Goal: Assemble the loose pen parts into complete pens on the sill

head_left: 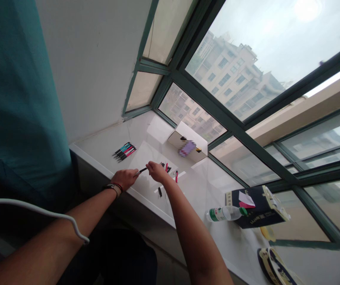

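Observation:
Over the white windowsill (146,185), my left hand (126,179) and my right hand (155,171) both grip a thin black pen (143,170), one at each end. The fingers of both hands are closed around it. To the left of the hands lies a row of pens (124,151) in blue, red and black, side by side. Just beyond my right hand are loose black and red pen parts (166,167), partly hidden by that hand. A short black piece (160,192) lies nearer the front edge, and a red piece (176,176) lies to the right.
A white open box (187,142) stands against the window. On the right, a plastic bottle (223,213) with a green cap lies beside a dark printed bag (259,206). A white cable (39,209) crosses my left forearm. A teal curtain (18,99) hangs at left.

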`<state>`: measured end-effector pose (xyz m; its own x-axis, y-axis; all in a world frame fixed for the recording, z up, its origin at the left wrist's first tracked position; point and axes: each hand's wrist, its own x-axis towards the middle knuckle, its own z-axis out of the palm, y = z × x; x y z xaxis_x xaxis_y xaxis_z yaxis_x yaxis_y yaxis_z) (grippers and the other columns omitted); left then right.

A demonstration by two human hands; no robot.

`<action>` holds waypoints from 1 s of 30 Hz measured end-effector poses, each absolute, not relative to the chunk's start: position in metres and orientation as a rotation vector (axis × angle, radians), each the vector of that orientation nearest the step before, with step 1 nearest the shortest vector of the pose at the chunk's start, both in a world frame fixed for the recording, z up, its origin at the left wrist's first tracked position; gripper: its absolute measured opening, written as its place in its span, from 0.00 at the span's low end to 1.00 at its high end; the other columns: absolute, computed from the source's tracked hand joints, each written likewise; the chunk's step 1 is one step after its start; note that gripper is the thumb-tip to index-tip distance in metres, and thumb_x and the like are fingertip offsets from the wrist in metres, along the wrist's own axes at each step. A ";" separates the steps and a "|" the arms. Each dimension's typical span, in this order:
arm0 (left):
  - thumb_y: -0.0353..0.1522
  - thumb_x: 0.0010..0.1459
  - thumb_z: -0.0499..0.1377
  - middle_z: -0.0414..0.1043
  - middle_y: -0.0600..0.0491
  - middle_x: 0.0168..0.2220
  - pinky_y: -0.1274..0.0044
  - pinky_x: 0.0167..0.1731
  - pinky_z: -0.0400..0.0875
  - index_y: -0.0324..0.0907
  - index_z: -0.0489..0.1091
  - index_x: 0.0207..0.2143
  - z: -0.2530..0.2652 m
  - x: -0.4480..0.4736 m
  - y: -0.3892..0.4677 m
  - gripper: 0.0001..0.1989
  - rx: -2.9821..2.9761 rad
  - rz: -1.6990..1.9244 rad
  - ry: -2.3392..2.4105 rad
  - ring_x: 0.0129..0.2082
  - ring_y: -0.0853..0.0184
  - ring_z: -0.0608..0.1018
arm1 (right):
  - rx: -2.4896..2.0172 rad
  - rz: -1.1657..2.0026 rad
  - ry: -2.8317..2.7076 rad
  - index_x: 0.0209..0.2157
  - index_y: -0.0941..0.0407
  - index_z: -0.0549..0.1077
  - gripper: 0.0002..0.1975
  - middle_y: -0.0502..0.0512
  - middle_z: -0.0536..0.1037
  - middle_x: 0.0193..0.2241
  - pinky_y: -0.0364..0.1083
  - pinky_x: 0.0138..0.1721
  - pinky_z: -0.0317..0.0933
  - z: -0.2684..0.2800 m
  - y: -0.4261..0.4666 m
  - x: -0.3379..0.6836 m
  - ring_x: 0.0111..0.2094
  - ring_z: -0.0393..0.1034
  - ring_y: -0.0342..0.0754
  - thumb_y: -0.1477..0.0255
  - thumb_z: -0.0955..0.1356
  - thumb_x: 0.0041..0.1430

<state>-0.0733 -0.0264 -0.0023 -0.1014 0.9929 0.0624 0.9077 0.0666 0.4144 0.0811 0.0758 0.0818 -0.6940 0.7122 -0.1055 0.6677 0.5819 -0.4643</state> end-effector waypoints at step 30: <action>0.46 0.68 0.40 0.79 0.45 0.33 0.72 0.29 0.65 0.45 0.72 0.42 -0.005 -0.074 -0.025 0.25 1.962 0.511 2.147 0.33 0.54 0.80 | -1.228 0.977 -2.716 0.34 0.55 0.74 0.13 0.50 0.80 0.29 0.40 0.33 0.59 0.092 0.084 0.078 0.28 0.72 0.41 0.62 0.65 0.67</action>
<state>-0.0739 -0.0255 -0.0052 -0.1074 0.9900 0.0919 0.9251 0.0656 0.3740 0.0778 0.0843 0.0918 -0.6936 0.6793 -0.2397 0.6763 0.4995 -0.5414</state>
